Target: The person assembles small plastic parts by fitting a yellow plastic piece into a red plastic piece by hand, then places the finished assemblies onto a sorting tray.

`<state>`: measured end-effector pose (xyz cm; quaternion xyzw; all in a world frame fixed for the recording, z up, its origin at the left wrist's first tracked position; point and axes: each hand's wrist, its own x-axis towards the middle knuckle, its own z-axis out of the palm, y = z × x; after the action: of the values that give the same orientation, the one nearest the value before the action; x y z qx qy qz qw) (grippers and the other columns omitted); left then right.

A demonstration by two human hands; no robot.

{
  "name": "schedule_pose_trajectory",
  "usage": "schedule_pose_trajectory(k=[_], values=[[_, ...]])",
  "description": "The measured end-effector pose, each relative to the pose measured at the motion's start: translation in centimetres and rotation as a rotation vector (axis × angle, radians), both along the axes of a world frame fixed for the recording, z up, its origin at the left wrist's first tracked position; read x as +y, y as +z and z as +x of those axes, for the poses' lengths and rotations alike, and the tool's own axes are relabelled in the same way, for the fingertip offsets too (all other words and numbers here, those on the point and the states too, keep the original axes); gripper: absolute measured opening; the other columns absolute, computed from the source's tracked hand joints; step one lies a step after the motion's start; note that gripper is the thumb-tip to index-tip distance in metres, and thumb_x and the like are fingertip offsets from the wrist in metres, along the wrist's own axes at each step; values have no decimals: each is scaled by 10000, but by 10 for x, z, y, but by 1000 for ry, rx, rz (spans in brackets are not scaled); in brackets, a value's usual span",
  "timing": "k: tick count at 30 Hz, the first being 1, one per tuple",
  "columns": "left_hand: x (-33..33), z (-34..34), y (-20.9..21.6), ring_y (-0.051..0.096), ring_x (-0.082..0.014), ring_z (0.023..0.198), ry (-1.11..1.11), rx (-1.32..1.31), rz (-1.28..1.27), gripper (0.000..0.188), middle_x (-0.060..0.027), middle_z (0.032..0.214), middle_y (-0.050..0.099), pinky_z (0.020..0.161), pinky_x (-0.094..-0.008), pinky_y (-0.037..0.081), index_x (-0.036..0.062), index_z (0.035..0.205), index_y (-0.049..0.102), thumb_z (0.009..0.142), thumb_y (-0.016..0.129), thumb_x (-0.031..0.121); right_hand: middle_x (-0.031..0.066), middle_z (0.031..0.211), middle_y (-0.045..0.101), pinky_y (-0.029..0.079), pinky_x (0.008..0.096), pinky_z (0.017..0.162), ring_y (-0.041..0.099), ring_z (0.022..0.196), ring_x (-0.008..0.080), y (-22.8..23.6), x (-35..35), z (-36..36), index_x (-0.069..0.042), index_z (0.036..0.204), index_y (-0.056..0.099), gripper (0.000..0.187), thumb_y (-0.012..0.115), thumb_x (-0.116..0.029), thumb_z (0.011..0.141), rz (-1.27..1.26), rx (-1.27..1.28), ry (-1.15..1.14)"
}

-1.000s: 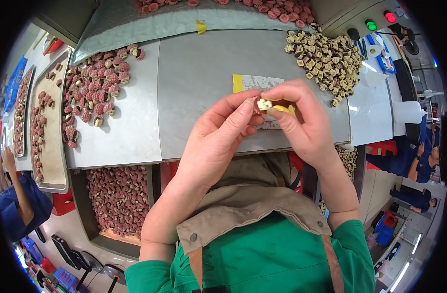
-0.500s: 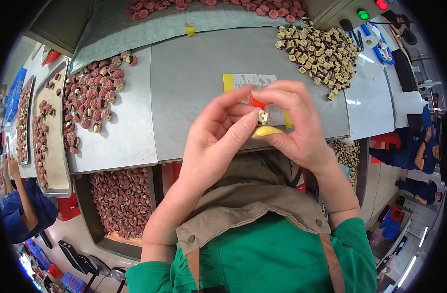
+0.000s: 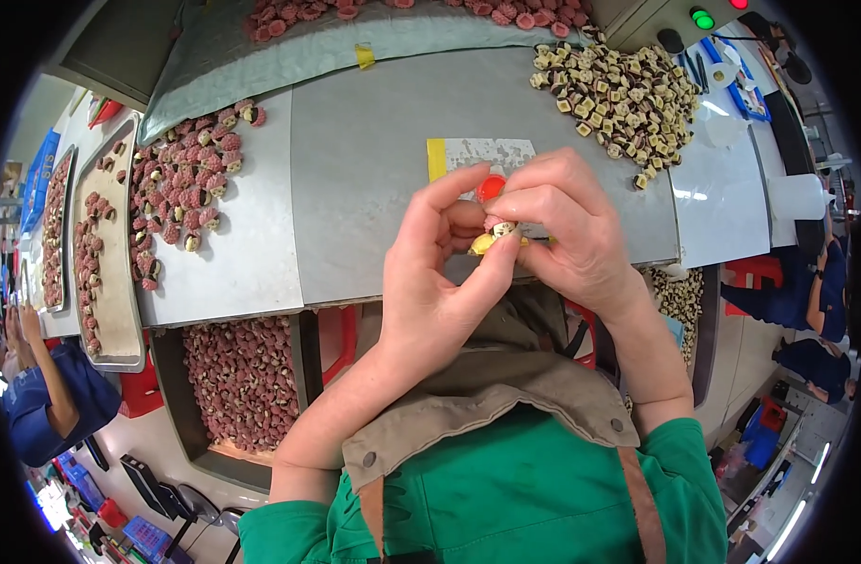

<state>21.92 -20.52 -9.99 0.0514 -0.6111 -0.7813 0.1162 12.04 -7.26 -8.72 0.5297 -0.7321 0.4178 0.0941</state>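
Close together over the front of the table, both my hands are closed at the fingertips around a small piece (image 3: pixel 504 228), cream with dark spots, with a pink ridged part against it. My left hand (image 3: pixel 435 282) pinches it between thumb and fingers. My right hand (image 3: pixel 576 230) presses on it from the other side, its fingers curled. A yellow item (image 3: pixel 485 244) lies under the piece by my right thumb; its kind is unclear. Just beyond my fingertips is a red round thing (image 3: pixel 490 187). Behind them a pale plate (image 3: pixel 487 150) with yellow tape lies on the table.
Cream-and-dark square pieces (image 3: pixel 618 99) are heaped at the back right. Joined pink pieces (image 3: pixel 181 183) spread at the left, beside a metal tray (image 3: pixel 115 273). Pink caps (image 3: pixel 515 14) lie on the far sheet. A bin of pink pieces (image 3: pixel 242 385) sits below the table edge.
My left hand has moved right, closer to my right hand. Pink now shows against the cream piece, and my right fingers have closed over it. The yellow item has shifted slightly left.
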Motion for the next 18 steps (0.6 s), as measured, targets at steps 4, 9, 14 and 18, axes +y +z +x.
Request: schedule_pose_trajectory(k=[4, 9, 14, 18], values=[[0, 3, 0, 596, -119, 898, 6, 6, 8, 483, -87, 960, 609, 814, -268, 495, -1, 1270, 410, 839, 628, 13, 39, 897, 571, 484, 314, 687, 562, 813, 213, 0, 2, 9, -82, 915, 618, 315, 753, -16, 638, 6, 53, -55], [1, 6, 2, 601, -121, 882, -15, -10, 47, 506, -88, 937, 609, 806, -267, 496, -3, 1269, 387, 829, 637, 21, 45, 910, 579, 487, 315, 701, 569, 832, 221, 0, 2, 16, -83, 941, 617, 330, 743, -12, 644, 3, -7, -65], [-10, 11, 5, 589, -100, 908, -65, -23, -3, 546, -63, 971, 594, 822, -235, 483, 23, 1316, 347, 841, 614, -7, 55, 917, 574, 474, 351, 733, 561, 869, 253, 6, -3, 17, -87, 939, 602, 343, 717, 7, 630, 20, -88, 16], [-27, 24, 9, 593, -104, 896, -8, -4, -107, 567, -54, 950, 601, 794, -253, 495, 45, 1326, 350, 837, 635, 25, 90, 977, 568, 459, 381, 802, 553, 935, 297, 18, -21, 25, -77, 981, 595, 333, 697, -35, 667, 141, -98, 27]])
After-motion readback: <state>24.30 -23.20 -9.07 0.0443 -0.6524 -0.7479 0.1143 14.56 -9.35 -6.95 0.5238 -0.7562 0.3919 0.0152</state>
